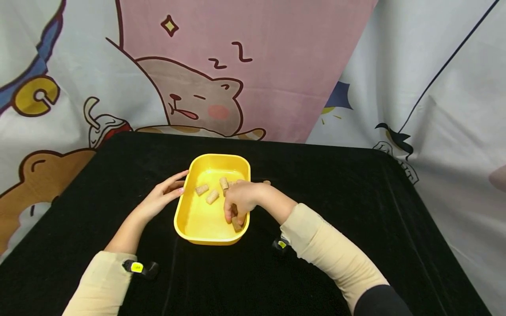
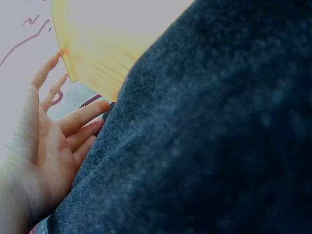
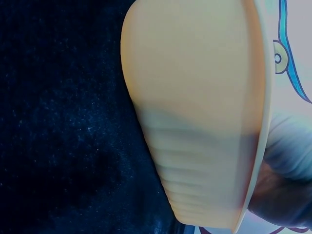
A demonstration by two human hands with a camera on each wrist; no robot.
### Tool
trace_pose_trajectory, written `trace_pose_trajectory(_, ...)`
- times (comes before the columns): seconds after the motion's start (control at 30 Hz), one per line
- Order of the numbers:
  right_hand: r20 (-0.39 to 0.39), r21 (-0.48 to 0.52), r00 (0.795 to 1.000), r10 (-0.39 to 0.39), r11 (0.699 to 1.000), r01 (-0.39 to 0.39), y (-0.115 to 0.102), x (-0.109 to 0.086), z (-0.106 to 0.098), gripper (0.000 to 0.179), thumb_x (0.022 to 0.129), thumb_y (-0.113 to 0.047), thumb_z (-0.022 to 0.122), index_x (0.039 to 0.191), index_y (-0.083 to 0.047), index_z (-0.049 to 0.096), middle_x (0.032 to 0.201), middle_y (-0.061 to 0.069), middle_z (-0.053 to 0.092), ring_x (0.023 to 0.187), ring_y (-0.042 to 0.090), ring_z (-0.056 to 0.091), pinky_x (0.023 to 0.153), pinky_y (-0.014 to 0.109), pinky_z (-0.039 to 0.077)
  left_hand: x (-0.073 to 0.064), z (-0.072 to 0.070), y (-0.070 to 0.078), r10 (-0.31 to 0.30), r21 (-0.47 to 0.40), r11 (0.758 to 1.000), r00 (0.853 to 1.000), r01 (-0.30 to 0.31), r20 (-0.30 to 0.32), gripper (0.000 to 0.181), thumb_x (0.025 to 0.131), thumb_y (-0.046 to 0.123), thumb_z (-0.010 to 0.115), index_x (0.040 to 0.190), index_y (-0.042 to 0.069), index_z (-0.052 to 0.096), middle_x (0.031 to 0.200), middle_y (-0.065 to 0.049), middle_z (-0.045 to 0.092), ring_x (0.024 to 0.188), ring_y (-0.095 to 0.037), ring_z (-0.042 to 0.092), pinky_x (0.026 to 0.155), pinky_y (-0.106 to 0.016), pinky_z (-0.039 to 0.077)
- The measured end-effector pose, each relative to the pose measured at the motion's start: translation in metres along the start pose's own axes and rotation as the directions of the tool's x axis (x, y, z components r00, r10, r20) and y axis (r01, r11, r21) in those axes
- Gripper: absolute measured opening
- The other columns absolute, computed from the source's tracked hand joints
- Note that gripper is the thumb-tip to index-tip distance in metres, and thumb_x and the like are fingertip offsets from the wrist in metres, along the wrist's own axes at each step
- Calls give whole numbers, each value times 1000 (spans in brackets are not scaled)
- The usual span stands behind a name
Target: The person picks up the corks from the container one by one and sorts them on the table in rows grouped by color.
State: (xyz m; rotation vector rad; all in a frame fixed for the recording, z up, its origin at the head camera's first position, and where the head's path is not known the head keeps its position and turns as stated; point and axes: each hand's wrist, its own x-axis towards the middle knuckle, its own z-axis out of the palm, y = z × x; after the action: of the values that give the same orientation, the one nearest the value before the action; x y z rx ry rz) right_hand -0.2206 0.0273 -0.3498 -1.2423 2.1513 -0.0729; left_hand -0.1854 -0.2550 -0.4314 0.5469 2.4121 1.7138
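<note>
On the black cloth stands a yellow plastic tray [image 1: 205, 219] with several tan corks in it. One cork [image 1: 201, 189] lies near the left wall, another cork [image 1: 212, 197] beside it, and a third [image 1: 223, 183] further back. My right hand [image 1: 242, 197] reaches down over the right rim, its fingers bent, and pinches a cork [image 1: 236, 225] by the front right corner. In the right wrist view the tray's outer wall hides most of that hand. My left hand [image 1: 160, 197] has its fingers loosely extended, fingertips at the tray's left rim.
The black cloth [image 1: 336, 210] covers the table under the tray. A small tan piece [image 1: 267, 182] shows just behind the right wrist, outside the tray. A printed curtain [image 1: 276, 66] hangs along the back and sides.
</note>
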Motion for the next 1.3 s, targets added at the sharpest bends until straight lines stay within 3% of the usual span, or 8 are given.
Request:
trace_pose_trajectory(0.2, -16, -22, 999, -38, 999, 38, 2, 0, 2, 14, 73, -27, 83, 83, -31, 73, 81, -18, 64, 81, 4, 54, 78, 25, 40, 1, 0, 1, 5, -2, 1000, 1000, -5, 9, 53, 101, 17, 48, 151, 12, 30, 142, -26, 41, 125, -43, 44, 97, -61, 36)
trace_pose_trajectory(0.43, -35, 16, 999, -32, 999, 32, 5, 0, 3, 13, 73, -29, 83, 81, -32, 72, 81, -17, 64, 81, 6, 54, 76, 25, 41, 1, 1, 0, 7, -5, 1000, 1000, -7, 5, 53, 101, 17, 49, 150, 11, 30, 142, -26, 41, 125, -43, 44, 97, -61, 36)
trace_pose_trajectory(0.7, -108, 173, 990, -96, 978, 113, 10, -4, 4, 12, 77, -23, 81, 86, -27, 75, 88, -13, 63, 89, 11, 51, 79, 28, 40, 0, 3, -1, -2, 13, 1000, 1000, 2, -2, 54, 101, 21, 49, 150, 11, 30, 142, -24, 42, 123, -41, 46, 97, -59, 37)
trace_pose_trajectory(0.93, -171, 303, 978, -119, 938, 167, 11, -7, 5, 16, 78, -15, 79, 92, -20, 73, 95, -5, 60, 90, 12, 53, 76, 25, 49, 0, 1, -2, 15, 10, 1000, 1000, -15, -4, 53, 101, 20, 49, 150, 12, 31, 142, -24, 42, 123, -41, 47, 97, -58, 38)
trace_pose_trajectory(1.07, -227, 328, 964, -142, 921, 213, 14, -9, 7, 18, 79, -11, 78, 95, -18, 73, 101, -4, 57, 95, 14, 52, 80, 26, 48, -1, 1, -2, 30, 8, 1000, 1000, -29, -3, 52, 101, 18, 48, 150, 11, 31, 142, -24, 42, 124, -41, 47, 97, -57, 38)
trace_pose_trajectory(1.3, -347, 339, 924, -162, 897, 284, 19, -15, 10, 20, 79, -15, 79, 99, -12, 74, 101, -4, 58, 101, 23, 49, 90, 41, 42, -1, 0, -2, 34, -2, 999, 999, -34, -2, 52, 101, 17, 48, 150, 12, 31, 142, -23, 42, 124, -39, 46, 97, -55, 38)
